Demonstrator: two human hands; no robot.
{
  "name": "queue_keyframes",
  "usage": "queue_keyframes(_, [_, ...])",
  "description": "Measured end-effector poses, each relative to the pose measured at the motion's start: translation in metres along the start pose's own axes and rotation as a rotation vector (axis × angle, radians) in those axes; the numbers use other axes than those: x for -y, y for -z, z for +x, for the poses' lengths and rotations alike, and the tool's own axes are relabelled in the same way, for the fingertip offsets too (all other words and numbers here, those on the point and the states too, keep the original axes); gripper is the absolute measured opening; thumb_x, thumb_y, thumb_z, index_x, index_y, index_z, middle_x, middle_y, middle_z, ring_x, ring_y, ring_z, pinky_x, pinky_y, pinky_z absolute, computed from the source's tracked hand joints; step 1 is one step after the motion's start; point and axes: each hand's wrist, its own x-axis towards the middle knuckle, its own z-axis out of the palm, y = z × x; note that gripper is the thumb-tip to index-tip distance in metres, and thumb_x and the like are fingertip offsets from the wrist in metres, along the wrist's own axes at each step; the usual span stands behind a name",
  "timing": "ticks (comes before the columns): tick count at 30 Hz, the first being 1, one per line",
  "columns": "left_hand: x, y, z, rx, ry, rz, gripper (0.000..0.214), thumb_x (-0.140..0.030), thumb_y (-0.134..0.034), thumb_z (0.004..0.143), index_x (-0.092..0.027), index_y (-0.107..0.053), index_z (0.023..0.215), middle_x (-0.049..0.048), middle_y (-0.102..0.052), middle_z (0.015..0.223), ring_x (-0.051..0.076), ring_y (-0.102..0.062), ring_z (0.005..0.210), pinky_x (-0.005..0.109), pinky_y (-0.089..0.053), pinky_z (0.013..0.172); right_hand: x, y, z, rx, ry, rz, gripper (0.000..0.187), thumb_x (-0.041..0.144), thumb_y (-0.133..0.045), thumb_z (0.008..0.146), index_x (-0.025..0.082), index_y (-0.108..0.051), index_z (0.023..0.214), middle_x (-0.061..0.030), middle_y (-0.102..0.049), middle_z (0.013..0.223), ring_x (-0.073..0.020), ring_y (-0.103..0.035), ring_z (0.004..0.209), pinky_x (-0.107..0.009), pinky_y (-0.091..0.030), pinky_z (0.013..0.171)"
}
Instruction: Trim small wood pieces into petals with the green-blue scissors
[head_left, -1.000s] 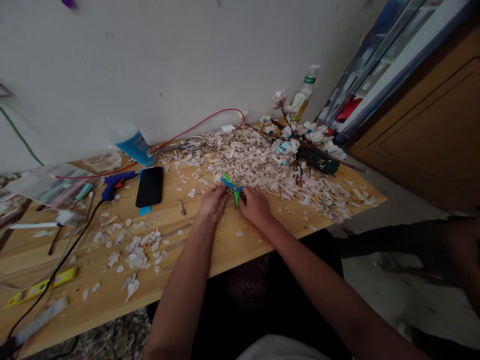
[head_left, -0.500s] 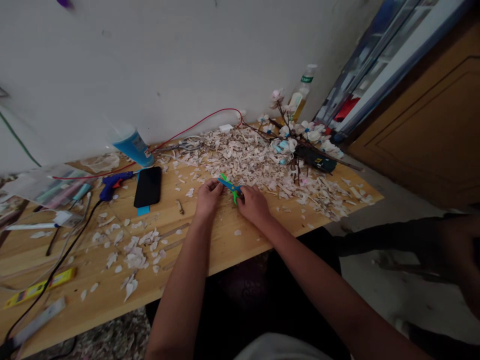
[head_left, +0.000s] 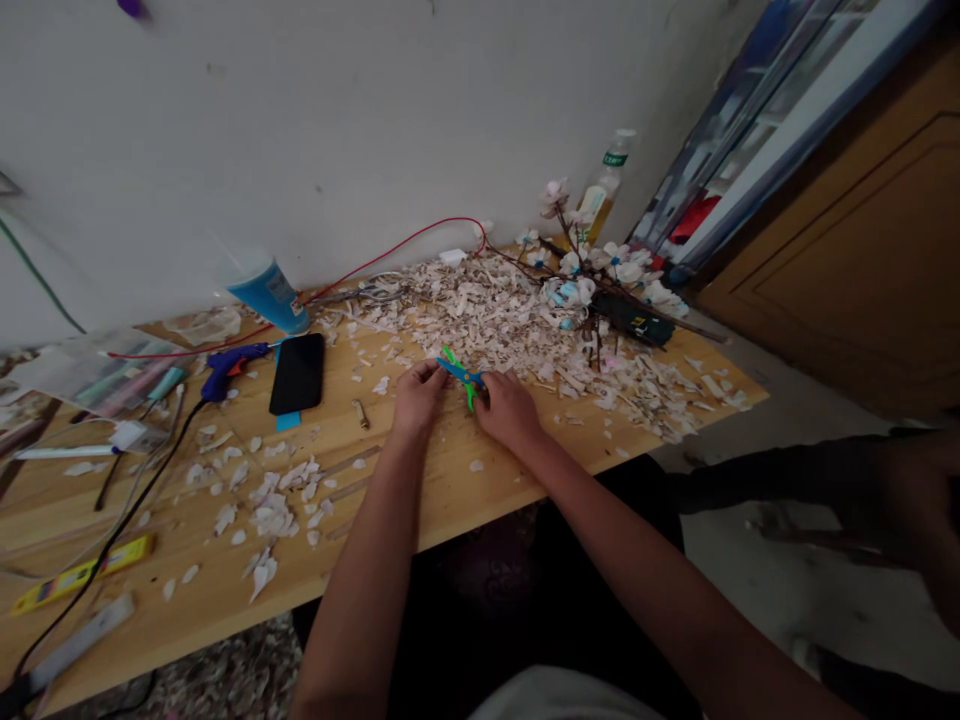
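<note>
My right hand grips a pair of blue and green scissors, their blades pointing left toward my other hand. My left hand is closed in a pinch by the blade tips; whatever its fingers hold is too small to make out. Both hands are over the front half of the wooden table. Just beyond them spreads a heap of pale dry scraps. Branches with white flowers lie on the right side of the heap.
To the left are a black phone, a blue glue gun with its cord, and a blue cup. A yellow box cutter lies near the front left. A bottle stands at the back right. Another person's leg shows at right.
Hardly anything differs. Both hands and the scissors keep their place, and the whole view has shifted very slightly.
</note>
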Motion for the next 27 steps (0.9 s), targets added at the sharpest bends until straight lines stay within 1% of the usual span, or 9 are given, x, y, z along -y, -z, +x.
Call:
queue_keyframes(3, [-0.006, 0.004, 0.000, 0.005, -0.050, 0.094, 0.009, -0.026, -0.073, 0.069, -0.017, -0.073, 0.074, -0.0003, -0.065, 0.064, 0.012, -0.056, 0.059, 0.023, -0.043, 0.062, 0.000, 0.000, 0.000, -0.002, 0.004, -0.009, 0.008, 0.024, -0.052, 0.088, 0.021, -0.057, 0.093, -0.0101, -0.066, 0.097, -0.0268, -0.052, 0.098, -0.037, -0.039, 0.083])
queue_keyframes(6, [-0.008, 0.005, 0.000, 0.020, -0.050, 0.094, 0.009, -0.025, -0.074, 0.070, -0.017, -0.073, 0.074, 0.0005, -0.066, 0.065, 0.012, -0.057, 0.061, 0.024, -0.045, 0.064, 0.000, 0.000, 0.000, 0.000, -0.005, -0.015, 0.008, 0.023, -0.051, 0.088, 0.021, -0.057, 0.093, -0.0101, -0.066, 0.097, -0.0267, -0.052, 0.097, -0.037, -0.039, 0.082])
queue_keyframes(8, [-0.005, 0.004, 0.001, 0.036, -0.012, 0.031, 0.012, -0.027, -0.076, 0.069, -0.017, -0.073, 0.077, 0.0009, -0.067, 0.067, 0.012, -0.059, 0.063, 0.025, -0.046, 0.067, 0.000, 0.000, 0.000, 0.004, -0.013, -0.014, 0.007, 0.022, -0.051, 0.088, 0.021, -0.057, 0.092, -0.0100, -0.066, 0.097, -0.0265, -0.052, 0.098, -0.036, -0.039, 0.081])
queue_keyframes(13, [0.001, -0.002, -0.003, 0.030, 0.122, -0.267, 0.019, -0.029, -0.081, 0.066, -0.018, -0.069, 0.075, -0.0003, -0.066, 0.070, 0.010, -0.060, 0.065, 0.026, -0.051, 0.074, 0.000, 0.000, 0.000, 0.002, -0.016, -0.023, 0.006, 0.021, -0.051, 0.088, 0.021, -0.057, 0.090, -0.0097, -0.066, 0.096, -0.0267, -0.052, 0.097, -0.036, -0.039, 0.081])
queue_keyframes(15, [0.000, -0.004, -0.006, 0.044, 0.146, -0.350, 0.022, -0.030, -0.083, 0.065, -0.017, -0.068, 0.075, 0.0003, -0.066, 0.072, 0.010, -0.060, 0.067, 0.026, -0.051, 0.076, 0.000, 0.000, 0.000, 0.003, -0.014, -0.028, 0.007, 0.021, -0.050, 0.088, 0.021, -0.056, 0.090, -0.0098, -0.066, 0.096, -0.0270, -0.052, 0.097, -0.037, -0.039, 0.080])
queue_keyframes(17, [-0.001, -0.005, -0.007, 0.052, 0.153, -0.386, 0.024, -0.030, -0.084, 0.063, -0.017, -0.069, 0.075, 0.0007, -0.066, 0.071, 0.010, -0.061, 0.068, 0.025, -0.052, 0.076, 0.000, 0.000, 0.000, 0.005, -0.011, -0.030, 0.007, 0.021, -0.050, 0.088, 0.021, -0.056, 0.090, -0.0100, -0.066, 0.095, -0.0271, -0.052, 0.097, -0.037, -0.039, 0.080])
queue_keyframes(19, [0.000, -0.005, -0.006, 0.036, 0.134, -0.363, 0.024, -0.030, -0.084, 0.062, -0.017, -0.069, 0.075, 0.0008, -0.066, 0.071, 0.010, -0.060, 0.066, 0.024, -0.051, 0.074, 0.000, 0.000, 0.000, 0.007, -0.010, -0.028, 0.007, 0.021, -0.051, 0.087, 0.021, -0.056, 0.091, -0.0102, -0.066, 0.095, -0.0272, -0.052, 0.097, -0.037, -0.039, 0.080])
queue_keyframes(23, [0.005, -0.005, -0.001, -0.001, 0.038, -0.178, 0.020, -0.034, -0.079, 0.067, -0.018, -0.071, 0.075, 0.0006, -0.068, 0.070, 0.010, -0.059, 0.062, 0.024, -0.050, 0.070, 0.000, 0.000, 0.000, 0.003, -0.002, -0.029, 0.008, 0.023, -0.051, 0.087, 0.021, -0.056, 0.092, -0.0108, -0.065, 0.097, -0.0277, -0.052, 0.098, -0.038, -0.039, 0.082])
queue_keyframes(27, [0.003, -0.003, 0.000, -0.026, -0.023, -0.039, 0.016, -0.032, -0.076, 0.070, -0.018, -0.072, 0.076, 0.0006, -0.068, 0.069, 0.012, -0.059, 0.062, 0.026, -0.049, 0.068, -0.001, -0.001, 0.000, 0.004, 0.000, -0.025, 0.007, 0.023, -0.050, 0.088, 0.021, -0.056, 0.092, -0.0101, -0.065, 0.096, -0.0272, -0.051, 0.098, -0.037, -0.039, 0.083])
